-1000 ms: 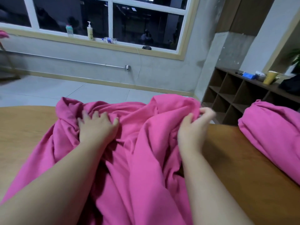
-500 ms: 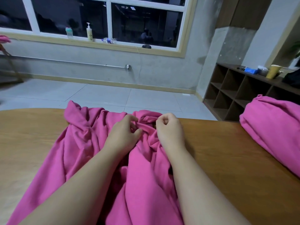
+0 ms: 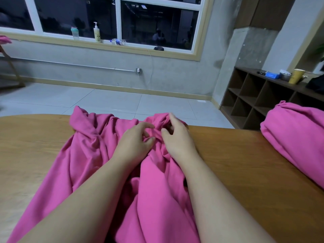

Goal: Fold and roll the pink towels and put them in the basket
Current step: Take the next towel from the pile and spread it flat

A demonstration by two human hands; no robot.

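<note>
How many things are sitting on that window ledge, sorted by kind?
Pump bottle: 1
Small teal-capped bottle: 1
Plastic water bottle lying on its side: 1
Dark object, too small to identify: 1
Total: 4

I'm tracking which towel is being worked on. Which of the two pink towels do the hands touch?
The crumpled pink towel spread at table centre; both the left hand and right hand rest on it. The bundled towel at right lies untouched.

Both forearms reach forward, nearly parallel, hands close together. The left hand [image 3: 135, 141] lies palm down, fingers [image 3: 149, 125] curled loosely, thumb tip near the index. The right hand [image 3: 177, 137] sits just beside it, fingers bent inward, thumb pointing left.
</note>
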